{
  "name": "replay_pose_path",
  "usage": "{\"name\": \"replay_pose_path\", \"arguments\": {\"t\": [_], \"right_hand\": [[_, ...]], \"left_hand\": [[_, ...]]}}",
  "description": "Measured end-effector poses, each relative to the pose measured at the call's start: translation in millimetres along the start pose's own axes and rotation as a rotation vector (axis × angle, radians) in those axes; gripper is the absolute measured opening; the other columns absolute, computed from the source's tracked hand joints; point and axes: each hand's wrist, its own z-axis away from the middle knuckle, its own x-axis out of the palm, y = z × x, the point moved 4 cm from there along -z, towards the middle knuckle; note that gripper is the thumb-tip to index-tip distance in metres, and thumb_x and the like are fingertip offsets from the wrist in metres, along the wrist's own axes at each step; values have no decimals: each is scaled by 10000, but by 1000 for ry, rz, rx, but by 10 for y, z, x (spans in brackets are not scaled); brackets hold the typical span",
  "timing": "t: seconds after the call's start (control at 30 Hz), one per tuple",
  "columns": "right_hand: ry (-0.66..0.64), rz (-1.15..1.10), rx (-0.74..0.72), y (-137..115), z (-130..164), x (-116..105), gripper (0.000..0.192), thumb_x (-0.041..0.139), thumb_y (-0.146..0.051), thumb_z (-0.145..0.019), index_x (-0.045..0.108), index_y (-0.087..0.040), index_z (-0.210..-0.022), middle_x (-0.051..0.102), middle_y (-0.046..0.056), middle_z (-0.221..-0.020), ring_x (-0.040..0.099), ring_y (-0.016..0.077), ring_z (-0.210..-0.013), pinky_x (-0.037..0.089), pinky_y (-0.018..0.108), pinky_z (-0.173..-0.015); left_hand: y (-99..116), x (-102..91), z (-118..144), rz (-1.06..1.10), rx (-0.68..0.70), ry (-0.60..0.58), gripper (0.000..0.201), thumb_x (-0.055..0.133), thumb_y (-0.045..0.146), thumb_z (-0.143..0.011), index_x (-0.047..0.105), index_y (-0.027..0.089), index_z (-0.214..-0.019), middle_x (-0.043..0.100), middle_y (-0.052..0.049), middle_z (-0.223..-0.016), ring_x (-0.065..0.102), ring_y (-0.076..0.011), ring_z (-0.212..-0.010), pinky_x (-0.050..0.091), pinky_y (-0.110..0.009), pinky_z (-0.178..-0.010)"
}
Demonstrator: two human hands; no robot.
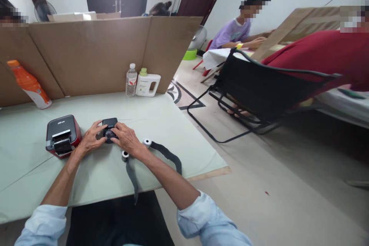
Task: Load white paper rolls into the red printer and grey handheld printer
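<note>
Pale green bench [161, 123] across the left and lower centre of the frame, fenced at the back by brown cardboard panels [95, 54]. Small black device [110, 127] lying on the bench at centre left, caught between both hands. Left hand [91, 138] curled against its left edge, grip clamped on the device. Right hand [127, 138] draped over its right side, fingers pressed onto its top, grip likewise clamped on it. Red and black label printer [62, 135] just beside the left hand, toward the left of the frame. Two small white rolls [147, 142] with dark strips trailing from them, just below and right of the right hand, one strip hanging over the near bench edge. Orange bottle [29, 84] leaning at far left against the cardboard. Clear water bottle [131, 80] and white jug with a green cap [147, 83] standing side by side at the back of the bench, upper centre. Black folding chair [259, 92] on the floor at centre right. Person in a purple shirt [233, 32] seated at upper right, another in red [323, 55] at far right.
</note>
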Motion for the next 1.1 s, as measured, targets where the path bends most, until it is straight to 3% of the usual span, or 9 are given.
{"name": "replay_pose_path", "arguments": {"t": [0.1, 0.2, 0.57, 0.77, 0.97, 1.1], "right_hand": [[27, -44, 76, 72, 4, -19, 590, 815, -345, -903, 573, -241, -1430, 556, 144, -1385, 582, 279, -1185, 560, 404, -928], [-37, -52, 153, 129, -3, 6, 735, 842, -369, -874, 497, -241, -1511, 512, 174, -1469, 576, 311, -1243, 552, 457, -971], [-185, -139, 239, 171, 21, 73, 745, 780, -347, -924, 439, -237, -1577, 478, 176, -1554, 532, 328, -1378, 510, 478, -1073], [-191, -201, 256, 199, 26, 100, 762, 753, -342, -930, 410, -239, -1602, 452, 172, -1600, 510, 342, -1423, 486, 480, -1103], [-176, -345, 262, 270, 36, 186, 888, 708, -304, -918, 252, -190, -1671, 485, 187, -1586, 522, 335, -1428, 445, 472, -1147], [-140, -443, 257, 319, 13, 242, 913, 727, -297, -879, 273, -212, -1667, 519, 173, -1576, 533, 341, -1426, 432, 485, -1163]], "left_hand": [[-22, 15, 44, -33, 4, -27, 679, 753, 282, -796, 626, 204, -1458, 457, -186, -1618, 483, -377, -1486, 465, -561, -1189], [-50, 50, 79, -48, -3, -30, 773, 805, 279, -757, 587, 232, -1497, 436, -175, -1635, 470, -386, -1497, 423, -577, -1219], [-12, 154, 102, -111, -86, 8, 783, 851, 299, -736, 595, 277, -1477, 447, -137, -1642, 512, -373, -1469, 489, -527, -1177], [1, 216, 104, -131, -127, 13, 809, 828, 336, -754, 546, 253, -1508, 444, -159, -1640, 508, -398, -1467, 464, -561, -1194], [11, 288, 90, -79, -73, 79, 1010, 815, 315, -739, 339, 225, -1625, 437, -162, -1641, 458, -364, -1510, 422, -537, -1236], [-19, 304, 100, -72, -24, 161, 963, 795, 284, -743, 367, 228, -1604, 500, -144, -1583, 500, -350, -1475, 437, -520, -1232]]}}
